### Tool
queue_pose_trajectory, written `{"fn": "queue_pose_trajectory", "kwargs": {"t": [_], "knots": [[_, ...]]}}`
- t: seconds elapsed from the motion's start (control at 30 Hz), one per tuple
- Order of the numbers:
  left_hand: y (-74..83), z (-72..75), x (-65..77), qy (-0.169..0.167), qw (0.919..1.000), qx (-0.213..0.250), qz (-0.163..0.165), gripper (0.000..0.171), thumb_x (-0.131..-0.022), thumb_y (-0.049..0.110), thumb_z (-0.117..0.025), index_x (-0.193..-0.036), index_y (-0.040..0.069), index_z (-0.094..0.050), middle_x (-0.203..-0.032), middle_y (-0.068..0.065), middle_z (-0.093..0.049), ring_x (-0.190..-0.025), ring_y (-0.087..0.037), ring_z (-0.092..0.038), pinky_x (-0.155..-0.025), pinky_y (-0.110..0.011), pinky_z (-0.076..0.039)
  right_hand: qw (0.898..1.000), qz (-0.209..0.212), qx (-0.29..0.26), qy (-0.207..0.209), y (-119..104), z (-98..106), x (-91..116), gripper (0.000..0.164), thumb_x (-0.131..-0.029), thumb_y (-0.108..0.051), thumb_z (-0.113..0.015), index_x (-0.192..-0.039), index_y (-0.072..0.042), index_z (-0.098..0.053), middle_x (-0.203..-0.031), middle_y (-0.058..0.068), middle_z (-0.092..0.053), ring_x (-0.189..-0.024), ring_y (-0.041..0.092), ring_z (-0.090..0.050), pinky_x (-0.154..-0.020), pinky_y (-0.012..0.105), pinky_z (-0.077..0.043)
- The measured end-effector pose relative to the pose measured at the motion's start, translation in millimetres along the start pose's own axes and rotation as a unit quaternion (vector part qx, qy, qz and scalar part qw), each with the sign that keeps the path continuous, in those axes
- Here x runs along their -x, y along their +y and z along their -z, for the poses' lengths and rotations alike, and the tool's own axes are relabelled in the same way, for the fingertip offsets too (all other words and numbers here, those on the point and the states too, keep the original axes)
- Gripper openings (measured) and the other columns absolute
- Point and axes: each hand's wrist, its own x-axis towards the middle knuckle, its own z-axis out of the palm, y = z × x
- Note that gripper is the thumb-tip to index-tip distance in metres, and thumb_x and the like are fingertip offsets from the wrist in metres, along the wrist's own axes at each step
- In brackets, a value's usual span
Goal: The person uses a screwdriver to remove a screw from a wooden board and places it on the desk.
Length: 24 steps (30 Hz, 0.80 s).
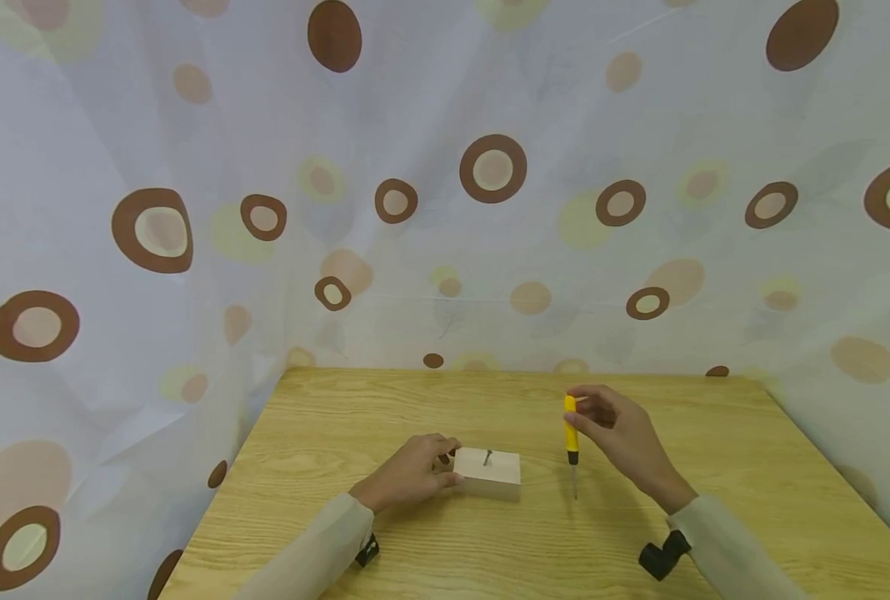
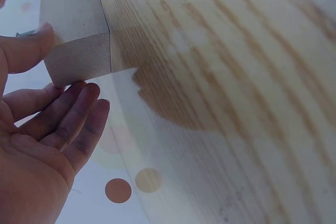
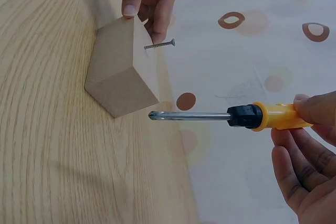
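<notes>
A pale wooden block lies on the table, and a screw stands up out of its top face. My left hand grips the block's left end, with the thumb on the near side and the fingers at the far side. In the left wrist view the thumb presses one face of the block. To the right of the block, my right hand pinches a yellow-handled screwdriver by its upper handle. Its shaft points down, and in the right wrist view the tip is apart from both block and screw.
The wood-grain table spreads around both hands. Behind it and at the sides hangs a white curtain with brown and beige circles. A black wrist device is by the right sleeve, another by the left.
</notes>
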Motion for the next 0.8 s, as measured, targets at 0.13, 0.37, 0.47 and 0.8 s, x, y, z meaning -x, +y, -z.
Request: {"fn": "queue_pose_trajectory", "kwargs": {"t": [0.13,0.37,0.47,0.8], "knots": [[0.8,-0.5,0.0,0.0,1.0,0.001,0.0,0.051,-0.1,0.035,-0.07,-0.141,0.006,-0.061,-0.125,-0.003,-0.067,-0.106,-0.012,-0.066,-0.088,-0.027,-0.055,1.0,-0.01,0.005,-0.001,6,1,4,0.036,-0.099,-0.027,-0.072,-0.132,-0.015,-0.065,-0.109,0.004,-0.071,-0.092,0.014,-0.068,-0.077,0.024,-0.056],[2.5,0.6,1.9,0.002,1.0,0.006,-0.005,0.049,-0.1,0.033,-0.07,-0.139,0.005,-0.061,-0.125,-0.004,-0.066,-0.106,-0.014,-0.066,-0.088,-0.027,-0.055,1.0,-0.02,0.013,0.001,15,3,6,0.038,-0.099,-0.031,-0.072,-0.132,-0.015,-0.065,-0.11,0.003,-0.072,-0.094,0.013,-0.068,-0.079,0.024,-0.057],[1.4,0.1,2.5,0.004,0.9999,0.006,-0.008,0.048,-0.1,0.033,-0.071,-0.138,0.005,-0.062,-0.124,-0.004,-0.067,-0.105,-0.014,-0.066,-0.087,-0.027,-0.056,1.0,-0.024,0.017,0.002,18,4,8,0.038,-0.099,-0.03,-0.073,-0.132,-0.016,-0.065,-0.111,0.002,-0.071,-0.094,0.013,-0.068,-0.079,0.024,-0.057],[2.6,1.9,1.7,0.001,0.9999,0.012,-0.008,0.048,-0.1,0.033,-0.071,-0.138,0.005,-0.062,-0.124,-0.004,-0.067,-0.105,-0.015,-0.066,-0.087,-0.027,-0.056,0.999,-0.038,0.021,0.001,24,6,17,0.037,-0.099,-0.029,-0.072,-0.131,-0.012,-0.065,-0.108,0.004,-0.071,-0.09,0.014,-0.068,-0.076,0.025,-0.056]]}}
